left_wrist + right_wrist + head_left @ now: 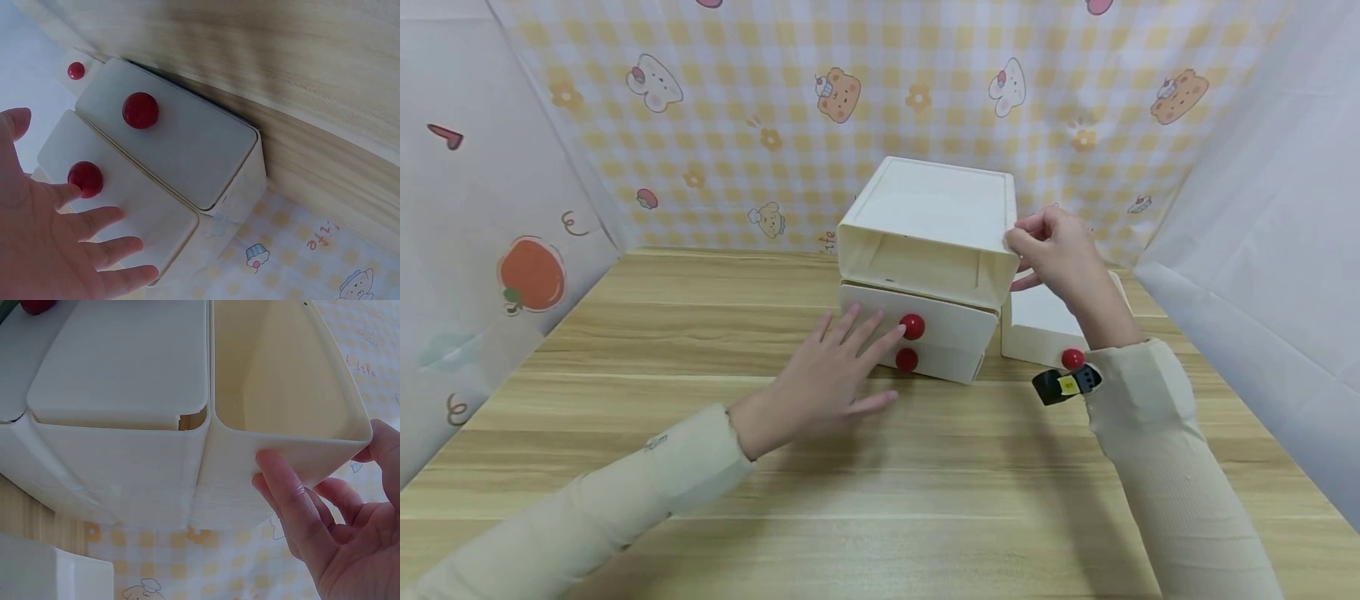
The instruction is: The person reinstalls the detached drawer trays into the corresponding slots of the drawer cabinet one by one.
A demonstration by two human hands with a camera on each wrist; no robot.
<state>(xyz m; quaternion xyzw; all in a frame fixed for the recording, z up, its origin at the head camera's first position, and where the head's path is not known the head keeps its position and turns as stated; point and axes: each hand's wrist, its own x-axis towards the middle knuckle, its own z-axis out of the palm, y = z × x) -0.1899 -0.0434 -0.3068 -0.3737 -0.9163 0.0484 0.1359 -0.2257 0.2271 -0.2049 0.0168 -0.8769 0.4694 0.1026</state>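
On a wooden bench [880, 517], the right grip [1060, 257] pinches a white casing [940, 200]; left grip [822, 375] splayed; lopsided pulling could topple it.

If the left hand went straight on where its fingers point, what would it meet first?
The left hand would probably meet the upper closed drawer's white front; its red knob looks about as near. Depth is unclear, so I can't tell which comes first.
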